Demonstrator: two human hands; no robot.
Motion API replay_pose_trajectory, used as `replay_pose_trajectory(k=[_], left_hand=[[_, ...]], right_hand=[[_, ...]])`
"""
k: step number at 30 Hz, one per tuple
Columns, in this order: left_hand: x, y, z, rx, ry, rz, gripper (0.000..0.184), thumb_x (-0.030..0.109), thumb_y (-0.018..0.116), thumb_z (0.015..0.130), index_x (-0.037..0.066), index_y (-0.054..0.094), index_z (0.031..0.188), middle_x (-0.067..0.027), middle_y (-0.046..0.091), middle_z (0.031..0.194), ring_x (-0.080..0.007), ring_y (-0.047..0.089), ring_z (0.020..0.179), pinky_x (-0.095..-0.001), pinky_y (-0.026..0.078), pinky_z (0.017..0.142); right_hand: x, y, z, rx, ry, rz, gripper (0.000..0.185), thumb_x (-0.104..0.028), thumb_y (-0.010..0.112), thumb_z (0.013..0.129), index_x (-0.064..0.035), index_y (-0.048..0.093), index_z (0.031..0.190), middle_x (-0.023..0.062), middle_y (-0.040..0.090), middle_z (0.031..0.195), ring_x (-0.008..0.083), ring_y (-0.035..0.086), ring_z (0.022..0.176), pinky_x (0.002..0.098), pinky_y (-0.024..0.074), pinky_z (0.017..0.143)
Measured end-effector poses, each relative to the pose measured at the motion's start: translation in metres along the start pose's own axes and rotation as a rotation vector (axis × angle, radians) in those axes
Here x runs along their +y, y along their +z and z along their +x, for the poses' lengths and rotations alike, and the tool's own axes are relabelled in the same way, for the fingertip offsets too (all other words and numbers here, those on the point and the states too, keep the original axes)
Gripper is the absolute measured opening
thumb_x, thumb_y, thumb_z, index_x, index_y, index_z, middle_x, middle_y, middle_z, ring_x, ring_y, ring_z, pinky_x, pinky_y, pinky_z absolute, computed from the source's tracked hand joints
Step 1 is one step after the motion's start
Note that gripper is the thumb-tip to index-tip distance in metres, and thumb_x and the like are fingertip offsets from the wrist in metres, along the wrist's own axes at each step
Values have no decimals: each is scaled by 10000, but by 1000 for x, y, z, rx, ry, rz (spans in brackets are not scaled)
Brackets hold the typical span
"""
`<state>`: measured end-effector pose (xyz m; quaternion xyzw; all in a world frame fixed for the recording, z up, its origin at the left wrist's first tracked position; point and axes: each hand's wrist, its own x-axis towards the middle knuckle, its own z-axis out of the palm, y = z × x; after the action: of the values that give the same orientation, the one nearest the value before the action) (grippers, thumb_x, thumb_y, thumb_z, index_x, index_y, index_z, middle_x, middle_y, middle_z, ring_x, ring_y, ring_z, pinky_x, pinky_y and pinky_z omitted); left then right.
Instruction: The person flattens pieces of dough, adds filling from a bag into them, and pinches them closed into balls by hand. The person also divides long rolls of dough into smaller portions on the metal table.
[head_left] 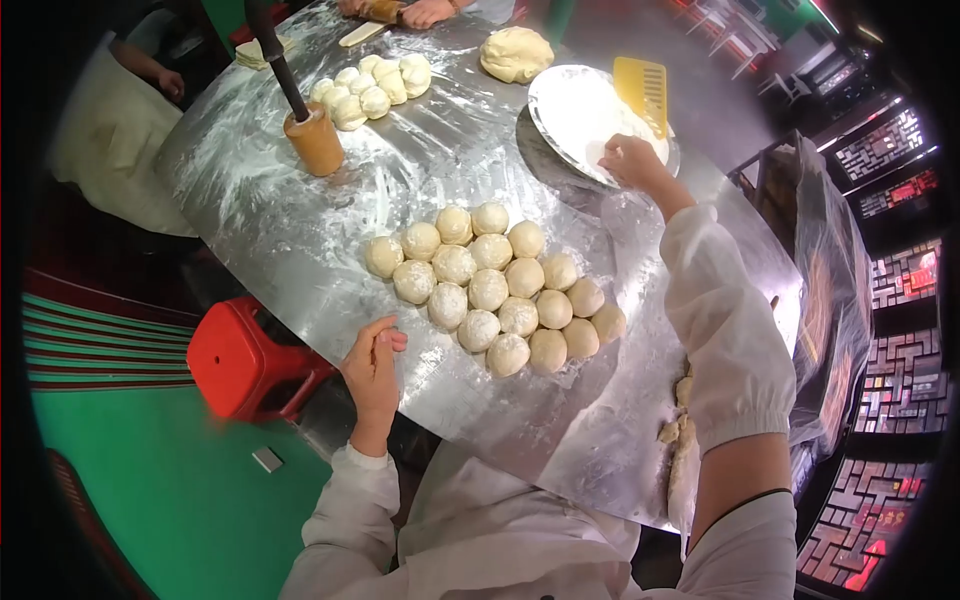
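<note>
My right hand (634, 162) reaches over a round dish (541, 103) of white flour (595, 110), its fingers bunched together at the flour. How much flour is in the fingers is hidden. A yellow slotted scraper (640, 92) leans in the dish at its far right side. Near the front edge of the metal table, my left hand (372, 368) hovers with loosely curled, parted fingers and nothing in them. Just beyond it, several round dough balls (488, 289) lie in close rows, those on the left dusted with flour.
Farther back are a large dough lump (516, 54), several more dough pieces (375, 100) and a wooden block with a dark handle (314, 142). At the far edge another person's hands (428, 12) hold a rolling pin (384, 10). A red stool (235, 360) stands left of the metal table (450, 410).
</note>
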<state>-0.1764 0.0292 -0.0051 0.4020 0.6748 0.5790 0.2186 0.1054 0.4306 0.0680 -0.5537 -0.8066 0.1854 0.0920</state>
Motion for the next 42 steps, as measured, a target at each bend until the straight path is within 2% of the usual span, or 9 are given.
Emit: replay_pose_trajectory(k=[9,11,16,18,19,24,28,35,42], left_hand=[[-5,1,1,8,-11,-72,205,44,512,988,4,678,1101,-97,705,829,-151,658,716,-287,528,698],[-2,-1,1,-6,26,-22,206,41,513,982,8,680,1098,-97,703,825,-150,659,714,-290,529,694],[0,-1,1,-1,35,-46,201,44,514,984,14,684,1087,-94,692,806,-151,658,709,-294,529,687],[1,-2,1,-19,46,-42,201,46,514,985,14,686,1084,-93,690,800,-152,658,705,-295,528,684],[0,-1,3,-19,50,-60,202,48,513,987,15,686,1084,-93,689,799,-153,659,705,-293,528,683],[-1,-3,2,-29,70,-83,200,56,514,990,16,690,1077,-89,685,797,-146,654,706,-288,526,681],[-7,-6,4,-40,-31,-158,262,70,515,1000,30,630,1233,-81,691,847,-142,645,707,-282,521,679],[0,-33,51,-346,-469,-523,814,152,587,1000,11,36,1583,-175,652,938,-227,685,690,-319,578,625],[32,-1,71,-560,-510,-406,901,132,627,971,100,-50,1565,-208,644,1001,-255,711,718,-337,619,601]], right_hand=[[-15,-56,-33,7,10,153,308,-59,504,901,-40,717,1123,118,703,839,183,617,716,323,493,662],[-41,-77,-73,-345,2,-79,182,-48,518,946,-12,676,1030,36,611,779,119,576,747,286,479,661],[-101,-78,-128,19,-109,277,145,-50,554,928,-13,653,1027,55,635,812,149,572,668,280,477,674],[-116,-69,-151,-293,-343,322,104,-31,584,919,-5,645,1000,61,633,828,155,557,648,292,488,663],[-128,-70,-151,69,-636,111,90,-15,596,918,-9,642,995,56,625,824,149,573,635,299,503,619],[-150,-95,-171,-271,-422,146,84,-9,575,959,-17,636,1016,46,631,814,135,605,695,281,509,652],[-118,-100,-180,20,-200,324,128,4,588,931,-16,640,1046,103,689,1000,171,666,801,319,542,668],[-23,29,-307,95,13,271,734,55,631,872,-102,332,1524,182,415,1515,338,481,1352,427,471,1070],[-74,127,-327,190,-20,248,1342,-77,892,626,33,-62,1563,376,78,1589,510,68,1500,535,148,1227]])
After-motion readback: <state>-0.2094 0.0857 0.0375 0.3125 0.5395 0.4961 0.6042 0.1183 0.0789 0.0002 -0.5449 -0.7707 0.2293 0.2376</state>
